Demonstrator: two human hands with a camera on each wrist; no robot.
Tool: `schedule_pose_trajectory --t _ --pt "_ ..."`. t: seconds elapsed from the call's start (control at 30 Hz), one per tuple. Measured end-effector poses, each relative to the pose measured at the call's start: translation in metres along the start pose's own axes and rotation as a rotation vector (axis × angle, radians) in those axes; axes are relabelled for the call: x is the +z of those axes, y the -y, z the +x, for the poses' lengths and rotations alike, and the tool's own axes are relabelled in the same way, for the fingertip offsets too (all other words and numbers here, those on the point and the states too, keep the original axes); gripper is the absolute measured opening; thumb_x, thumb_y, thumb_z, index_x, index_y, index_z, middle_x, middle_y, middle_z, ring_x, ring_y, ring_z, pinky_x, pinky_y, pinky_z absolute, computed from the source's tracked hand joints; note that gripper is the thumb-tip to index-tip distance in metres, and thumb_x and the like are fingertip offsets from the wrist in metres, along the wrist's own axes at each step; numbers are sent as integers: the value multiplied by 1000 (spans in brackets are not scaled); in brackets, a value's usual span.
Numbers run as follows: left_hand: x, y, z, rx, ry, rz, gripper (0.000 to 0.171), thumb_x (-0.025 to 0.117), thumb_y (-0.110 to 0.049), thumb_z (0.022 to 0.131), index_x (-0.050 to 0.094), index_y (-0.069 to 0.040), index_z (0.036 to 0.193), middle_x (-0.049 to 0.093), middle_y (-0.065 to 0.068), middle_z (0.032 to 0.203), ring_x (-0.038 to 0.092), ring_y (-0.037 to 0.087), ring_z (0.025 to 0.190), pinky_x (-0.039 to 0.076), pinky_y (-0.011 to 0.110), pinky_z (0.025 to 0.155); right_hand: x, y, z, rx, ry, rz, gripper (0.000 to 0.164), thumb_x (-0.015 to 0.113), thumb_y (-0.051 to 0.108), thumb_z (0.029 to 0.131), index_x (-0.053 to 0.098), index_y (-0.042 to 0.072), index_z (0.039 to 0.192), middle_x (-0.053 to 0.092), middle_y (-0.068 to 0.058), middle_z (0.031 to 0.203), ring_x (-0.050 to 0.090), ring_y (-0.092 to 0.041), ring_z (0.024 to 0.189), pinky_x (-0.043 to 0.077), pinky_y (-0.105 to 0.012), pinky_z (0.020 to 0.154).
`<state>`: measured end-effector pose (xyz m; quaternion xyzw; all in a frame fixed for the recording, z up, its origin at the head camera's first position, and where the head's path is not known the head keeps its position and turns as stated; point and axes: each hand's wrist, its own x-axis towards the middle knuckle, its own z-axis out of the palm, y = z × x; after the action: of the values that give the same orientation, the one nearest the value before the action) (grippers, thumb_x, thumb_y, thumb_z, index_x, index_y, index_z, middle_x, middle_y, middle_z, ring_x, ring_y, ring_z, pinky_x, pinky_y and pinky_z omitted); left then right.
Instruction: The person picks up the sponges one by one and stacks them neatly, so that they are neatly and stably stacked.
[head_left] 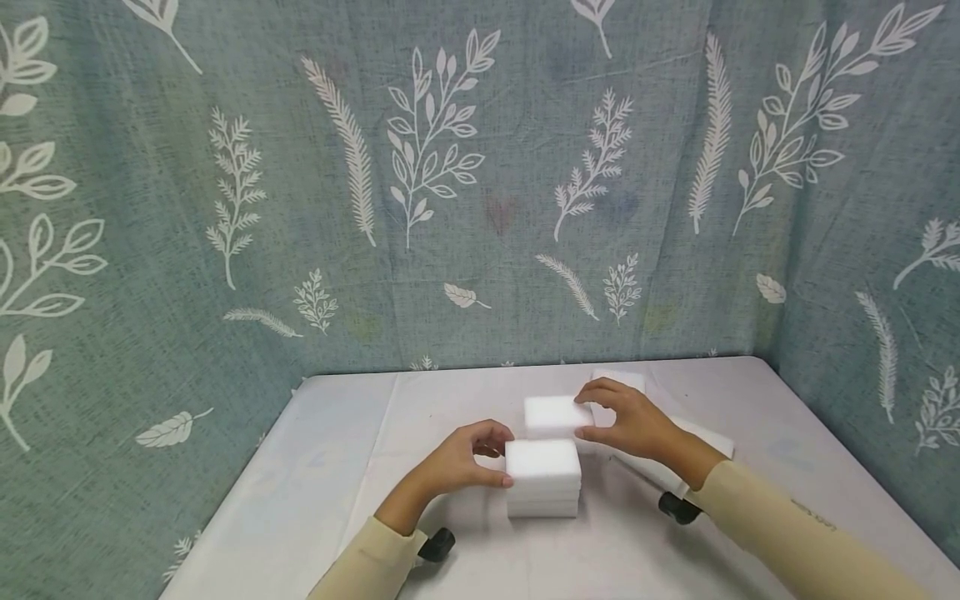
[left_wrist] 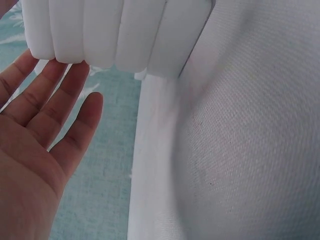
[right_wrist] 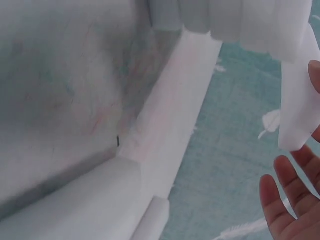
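Evidently both grips were busy around the stack (head_left: 542, 479), a neat pile of white blocks that stood upright on the white surface (head_left: 315, 467). The left grip (head_left: 465, 458), a bare hand, was not clenched: its fingers (left_wrist: 60, 100) reached out nearly straight, their tips against the left end of the stack, and its thumb lay at the near left corner of the top block. The right grip (head_left: 630, 421) pinched one more white block (head_left: 551, 412) by its right end, thumb on one side and fingers on the other. That block was just behind the stack; whether the two touched could not be told. Beyond the right grip, another block (head_left: 618, 381) lay near the far edge, partly hidden, and a white slab (head_left: 708, 435) lay partly under the right forearm. Beige sleeves (head_left: 787, 521) covered both forearms. A green cloth (head_left: 498, 108) with pale leaf prints hung behind the surface.
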<state>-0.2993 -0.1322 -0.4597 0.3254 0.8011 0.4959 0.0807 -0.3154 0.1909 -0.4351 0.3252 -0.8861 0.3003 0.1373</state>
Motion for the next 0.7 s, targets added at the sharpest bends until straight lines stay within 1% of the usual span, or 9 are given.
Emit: schedule_pose_trajectory --t 0.1,0.17,0.2,0.27,0.37,0.5,0.57,0.7 --pt "0 0 0 -13 -6 -4 51 88 -18 71 63 -12 115 65 -2 108 62 22 102 49 37 92 2 4 -2 -14 -16 8 48 76 49 81 66 20 117 56 12 122 54 -17 118 47 -42 94" --pt "0 -1 0 -31 -13 -6 51 88 -14 71 63 -10 115 64 -1 109 61 28 104 49 40 94 3 8 -3 -19 -20 10 48 75 50 81 66 20 117 56 13 122 54 -16 117 47 -41 94" --pt "0 1 0 -31 -15 -4 52 88 -14 71 63 -10 115 64 -1 109 61 30 104 49 41 94 3 10 -4 -21 -20 13 47 76 49 81 66 21 116 56 13 122 54 -16 117 47 -41 94" --pt "0 -4 -1 -42 -19 -7 51 88 -12 71 63 -8 115 65 2 109 60 37 106 48 46 95 3 15 -5 -25 -18 16 46 77 48 80 67 21 116 56 13 121 54 -15 117 47 -41 95" --pt "0 -17 -3 -40 -11 -16 51 87 -10 71 63 -5 115 65 5 109 58 42 106 46 51 95 4 21 -7 -54 -27 21 43 79 44 79 67 21 113 57 12 119 54 -13 114 47 -40 95" --pt "-3 -30 -7 -20 2 -4 49 87 -12 72 63 -4 114 65 4 108 59 42 104 47 50 94 7 26 -10 -105 -48 25 40 82 39 78 67 21 110 58 12 116 54 -11 111 48 -37 93" --pt "-3 -32 -7 -12 0 9 49 87 -13 72 63 -5 114 65 4 107 60 40 104 47 49 94 8 28 -11 -123 -56 31 39 83 37 77 68 21 109 58 12 115 55 -11 110 48 -36 92" --pt "-5 -34 -7 -5 -5 17 50 87 -13 72 63 -4 115 65 4 107 61 36 103 47 48 94 9 31 -13 -132 -69 40 40 84 38 76 68 21 109 58 12 114 55 -10 108 49 -35 90"
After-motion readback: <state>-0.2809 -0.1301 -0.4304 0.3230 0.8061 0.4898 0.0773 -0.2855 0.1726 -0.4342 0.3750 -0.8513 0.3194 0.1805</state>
